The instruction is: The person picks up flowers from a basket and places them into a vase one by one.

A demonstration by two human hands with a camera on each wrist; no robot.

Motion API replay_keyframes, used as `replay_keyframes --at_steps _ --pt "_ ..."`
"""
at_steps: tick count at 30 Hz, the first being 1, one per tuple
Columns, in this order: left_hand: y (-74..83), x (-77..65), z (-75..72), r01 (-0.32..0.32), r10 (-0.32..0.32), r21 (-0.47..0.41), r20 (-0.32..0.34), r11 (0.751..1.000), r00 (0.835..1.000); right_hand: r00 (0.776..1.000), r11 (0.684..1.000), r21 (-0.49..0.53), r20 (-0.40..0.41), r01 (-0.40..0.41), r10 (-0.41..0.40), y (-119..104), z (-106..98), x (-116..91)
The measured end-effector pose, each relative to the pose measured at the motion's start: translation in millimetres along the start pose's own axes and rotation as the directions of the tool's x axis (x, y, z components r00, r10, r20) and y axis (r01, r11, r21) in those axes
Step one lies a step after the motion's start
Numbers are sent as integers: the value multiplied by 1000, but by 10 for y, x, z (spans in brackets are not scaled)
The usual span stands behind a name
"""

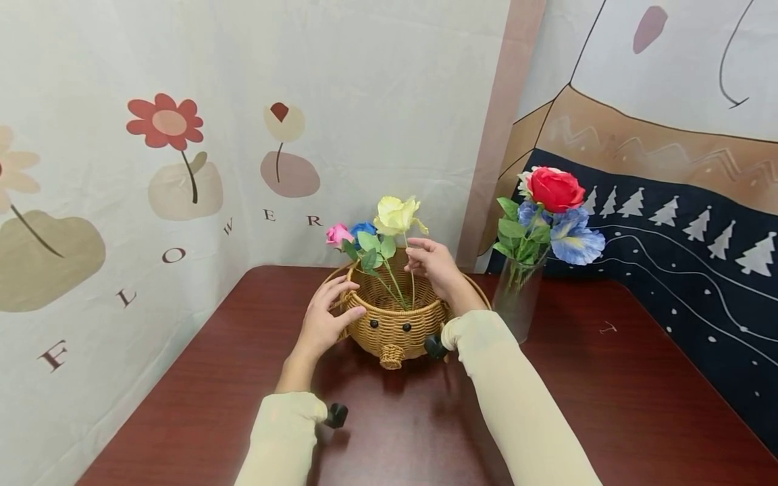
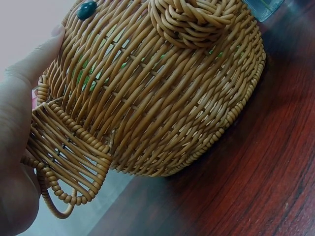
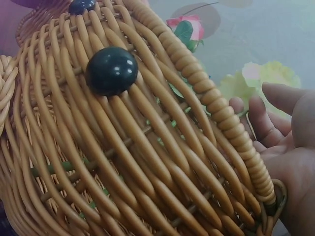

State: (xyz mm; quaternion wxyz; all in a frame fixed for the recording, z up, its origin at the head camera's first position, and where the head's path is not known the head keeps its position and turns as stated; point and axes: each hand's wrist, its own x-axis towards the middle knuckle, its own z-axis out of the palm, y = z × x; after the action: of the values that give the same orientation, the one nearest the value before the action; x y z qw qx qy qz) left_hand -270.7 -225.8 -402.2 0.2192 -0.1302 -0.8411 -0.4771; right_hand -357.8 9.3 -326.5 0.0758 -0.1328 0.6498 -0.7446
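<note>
Your hands are apart, one on each side of a round tan wicker basket with black bead eyes and a woven snout (image 1: 390, 332), which stands at the centre of the frame on the dark reddish-brown wooden bench (image 1: 200, 378). Your left hand (image 1: 322, 325) rests spread on the rim, thumb and fingers well separated, beside the flat woven ear (image 2: 69, 152); that touch looks meant to steady the basket. Your right hand (image 1: 436, 271) reaches over the opposite rim and holds the pale yellow, ruffled artificial flower (image 1: 396, 214) by its thin stem, apparently to keep it upright; how firmly you pinch it, I cannot tell.

Inside the basket, that stem runs down towards the bottom. A pink artificial rose (image 1: 338, 235) and a deep blue artificial flower (image 1: 363, 229) lean to the left, probably because the wide mouth gives them little support.

Right of centre, a tall clear vase (image 1: 516, 312) bears a large red artificial rose (image 1: 556, 190), a blue iris-like bloom (image 1: 576, 239) and a whitish flower partly hidden behind the red one; its narrow shape likely keeps them bunched.
</note>
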Motion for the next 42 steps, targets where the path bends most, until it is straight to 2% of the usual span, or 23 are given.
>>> replay_keyframes --at_steps 7,16,22,28,36,42 --pt "8 4 15 0 0 -3 4 1000 1000 999 1000 -1 -47 8 -8 8 -30 5" --pt "4 15 37 -4 4 -12 5 1000 1000 994 998 -13 -85 62 -63 19 -59 -2" --pt "9 19 45 4 -4 -23 14 1000 1000 991 996 46 -109 81 -76 25 -78 -27" --pt "14 30 41 -15 15 -23 10 1000 1000 980 983 117 -154 141 -122 21 -75 -49" --pt "15 24 24 -22 22 -32 6 999 1000 967 949 228 -184 218 -178 16 -83 -78" --pt "-18 6 -2 -10 10 -36 6 999 1000 966 917 332 -202 223 -162 5 -63 -125"
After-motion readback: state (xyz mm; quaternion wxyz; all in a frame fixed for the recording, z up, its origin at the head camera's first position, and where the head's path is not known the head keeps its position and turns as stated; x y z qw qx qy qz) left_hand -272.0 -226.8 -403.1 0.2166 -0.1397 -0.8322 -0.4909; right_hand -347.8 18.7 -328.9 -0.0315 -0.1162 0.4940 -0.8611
